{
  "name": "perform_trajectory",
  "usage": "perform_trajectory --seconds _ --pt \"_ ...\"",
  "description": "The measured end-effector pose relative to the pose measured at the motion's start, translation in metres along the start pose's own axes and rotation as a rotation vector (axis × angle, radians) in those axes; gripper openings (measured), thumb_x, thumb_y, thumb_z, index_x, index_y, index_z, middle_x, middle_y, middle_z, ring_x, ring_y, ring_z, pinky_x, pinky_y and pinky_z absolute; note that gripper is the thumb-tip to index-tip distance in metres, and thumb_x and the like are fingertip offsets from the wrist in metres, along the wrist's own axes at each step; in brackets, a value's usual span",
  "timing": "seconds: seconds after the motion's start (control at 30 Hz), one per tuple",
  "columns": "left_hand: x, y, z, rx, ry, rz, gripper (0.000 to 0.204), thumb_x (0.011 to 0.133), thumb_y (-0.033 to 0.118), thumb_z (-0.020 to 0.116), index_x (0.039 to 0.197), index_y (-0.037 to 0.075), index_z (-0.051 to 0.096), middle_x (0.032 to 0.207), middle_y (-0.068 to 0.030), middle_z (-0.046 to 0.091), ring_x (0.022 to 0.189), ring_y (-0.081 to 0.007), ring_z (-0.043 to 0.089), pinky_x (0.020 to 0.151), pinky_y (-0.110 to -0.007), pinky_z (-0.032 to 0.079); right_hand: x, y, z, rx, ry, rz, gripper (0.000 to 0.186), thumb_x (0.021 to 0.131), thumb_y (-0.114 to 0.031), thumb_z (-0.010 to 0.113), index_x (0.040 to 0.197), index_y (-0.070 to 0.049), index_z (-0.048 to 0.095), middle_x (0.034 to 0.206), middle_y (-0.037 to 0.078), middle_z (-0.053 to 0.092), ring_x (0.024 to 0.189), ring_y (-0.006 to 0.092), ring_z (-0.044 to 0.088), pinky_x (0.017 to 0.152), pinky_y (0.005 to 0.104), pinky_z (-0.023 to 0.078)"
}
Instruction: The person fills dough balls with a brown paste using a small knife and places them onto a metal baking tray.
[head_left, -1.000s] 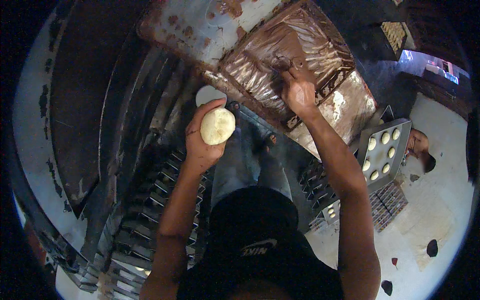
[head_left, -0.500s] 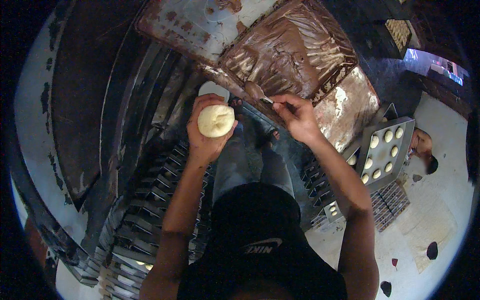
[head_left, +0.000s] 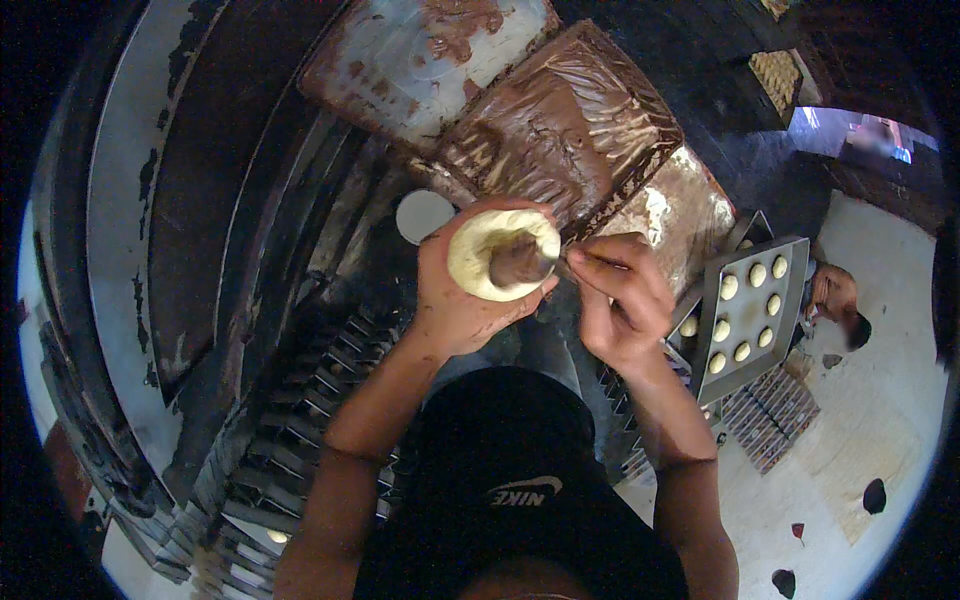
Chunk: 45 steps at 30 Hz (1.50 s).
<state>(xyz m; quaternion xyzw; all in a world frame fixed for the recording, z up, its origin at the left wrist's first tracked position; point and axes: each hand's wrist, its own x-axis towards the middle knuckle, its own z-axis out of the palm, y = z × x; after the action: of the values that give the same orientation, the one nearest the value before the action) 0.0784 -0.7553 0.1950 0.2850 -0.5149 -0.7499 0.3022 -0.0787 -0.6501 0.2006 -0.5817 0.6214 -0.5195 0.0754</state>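
My left hand (head_left: 450, 318) is wrapped around a round piece of pale dough (head_left: 470, 245), cupped open at the top. In its hollow lies a dollop of brown chocolate-like paste (head_left: 516, 264). My right hand (head_left: 632, 305) pinches the handle of a small spoon (head_left: 561, 257), its paste-covered end at the dough's hollow; the bowl itself is hidden under the paste. Beyond both hands sits a shallow tray (head_left: 640, 183) spread with the same glossy brown paste (head_left: 545, 135).
A smeared metal sheet (head_left: 385, 75) lies at the far left of the paste tray. Nearer stands a white round lid or tub (head_left: 424, 216). On the right is a metal tray (head_left: 745, 308) of dough balls, with a person (head_left: 833, 300) beyond it. Dark racks (head_left: 300, 400) stand at lower left.
My right hand has brought the paste-laden spoon from the tray's edge to the dough. My left hand has moved right with the dough, which now has paste in its hollow.
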Motion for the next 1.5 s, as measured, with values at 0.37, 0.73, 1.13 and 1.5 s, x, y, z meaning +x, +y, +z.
perform_trajectory --seconds 0.37,0.73,1.13,1.5 --pt "0.000 -0.037 -0.027 0.354 -0.036 0.149 0.061 0.063 -0.002 0.094 0.117 0.003 0.066 0.117 -0.0125 0.067 0.109 -0.0228 0.066 0.095 -0.038 0.055 -0.219 0.182 0.003 -0.527 0.290 0.596 0.006 0.094 -0.003 0.068 0.099 0.000 0.064 0.104 0.016 0.068 0.104 0.0310 0.064 0.096 0.0423 0.048" --pt "-0.047 -0.034 0.150 0.642 -0.273 0.278 0.037 0.072 0.001 0.081 0.108 0.005 0.073 0.118 -0.0125 0.071 0.110 -0.0278 0.069 0.096 -0.038 0.054 -0.134 -0.048 -0.111 0.834 0.567 0.943 0.022 0.095 -0.012 0.074 0.114 -0.001 0.070 0.093 0.007 0.070 0.090 0.0191 0.065 0.086 0.0300 0.051" --pt "-0.153 -0.063 0.341 0.784 -0.620 0.424 0.068 0.072 0.010 0.084 0.138 0.016 0.067 0.154 -0.0169 0.038 0.112 -0.0257 0.064 0.091 -0.035 0.054 -0.254 -0.091 -0.284 0.583 0.803 0.763 0.025 0.083 -0.006 0.082 0.105 -0.002 0.072 0.127 0.011 0.057 0.119 0.0232 0.056 0.097 0.0359 0.049" --pt "-0.197 -0.035 0.352 0.640 -0.846 0.492 0.053 0.068 0.014 0.088 0.117 0.004 0.072 0.148 -0.0191 0.048 0.107 -0.0258 0.069 0.092 -0.037 0.055 -0.296 -0.184 -0.279 0.314 1.044 0.524 0.018 0.082 -0.009 0.083 0.098 -0.005 0.074 0.124 0.016 0.059 0.115 0.0295 0.059 0.098 0.0435 0.050"
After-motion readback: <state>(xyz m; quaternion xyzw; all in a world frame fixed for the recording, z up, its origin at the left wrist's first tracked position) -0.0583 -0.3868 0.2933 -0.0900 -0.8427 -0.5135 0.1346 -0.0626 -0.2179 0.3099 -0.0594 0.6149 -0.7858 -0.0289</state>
